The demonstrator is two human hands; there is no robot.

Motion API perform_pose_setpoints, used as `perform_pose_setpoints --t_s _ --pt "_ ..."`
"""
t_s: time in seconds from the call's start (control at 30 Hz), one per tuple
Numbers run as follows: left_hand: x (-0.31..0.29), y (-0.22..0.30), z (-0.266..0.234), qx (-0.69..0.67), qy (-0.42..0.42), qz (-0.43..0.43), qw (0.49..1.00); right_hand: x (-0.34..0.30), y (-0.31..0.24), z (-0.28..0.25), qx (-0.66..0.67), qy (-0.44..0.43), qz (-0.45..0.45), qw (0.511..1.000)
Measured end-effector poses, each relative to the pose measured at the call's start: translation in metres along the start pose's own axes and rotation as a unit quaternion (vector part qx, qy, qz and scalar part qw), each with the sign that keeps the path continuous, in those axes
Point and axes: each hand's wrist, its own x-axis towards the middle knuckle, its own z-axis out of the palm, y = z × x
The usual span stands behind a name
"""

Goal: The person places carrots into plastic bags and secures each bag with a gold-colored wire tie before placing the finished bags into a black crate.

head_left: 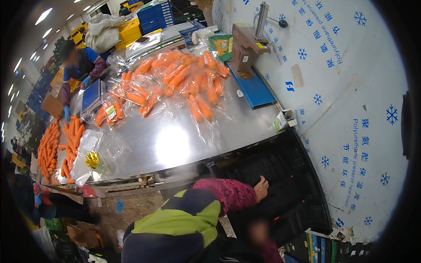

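Note:
My left hand point(262, 189), in a dark-spotted pink sleeve, is over the inside of a large black plastic crate point(302, 175) beside the table's front right edge. Its fingers look apart and nothing shows in them. Whether it touches the crate bottom I cannot tell. Lower down, my right hand point(258, 231) is a smeared patch above a pink cuff, near the crate's lower left side; its fingers cannot be made out. Beyond the crate, many clear bags of carrots point(175, 79) are heaped on the steel table point(140, 140).
Loose carrots point(72, 136) lie at the table's left end, near a co-worker's blue-gloved hand point(67, 114). A brown machine point(243, 46) with a blue chute point(254, 90) stands by the printed wall panel point(351, 109). Another person point(48, 201) is at lower left. Stacked crates point(315, 247) are below.

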Motion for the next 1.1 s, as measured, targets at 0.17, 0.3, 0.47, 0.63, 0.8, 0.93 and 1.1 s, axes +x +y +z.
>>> perform_pose_setpoints --t_s 0.17,0.3,0.47,0.63,0.8,0.93,1.1 --pt "-0.009 -0.058 -0.125 -0.022 -0.067 0.093 0.993 -0.021 -0.002 -0.114 0.05 -0.115 0.034 0.992" --pt "-0.036 -0.134 -0.187 -0.046 0.099 0.037 0.993 -0.068 0.016 -0.209 0.076 -0.142 0.131 0.978" --pt "-0.009 -0.174 -0.19 0.019 0.189 0.024 0.982 -0.119 0.022 -0.166 0.041 -0.081 0.207 0.974" --pt "0.013 -0.108 -0.186 -0.026 0.175 0.359 0.916 -0.034 0.039 -0.188 0.08 0.016 0.053 0.995" --pt "0.027 -0.212 -0.155 0.195 0.028 0.307 0.931 -0.132 0.096 -0.155 0.088 -0.085 0.157 0.98" --pt "-0.002 -0.181 -0.157 0.009 0.097 0.276 0.956 -0.143 0.106 -0.126 0.107 -0.107 0.227 0.962" --pt "-0.123 -0.104 -0.2 -0.282 0.133 0.221 0.924 -0.061 0.075 -0.205 0.242 -0.064 0.125 0.96"
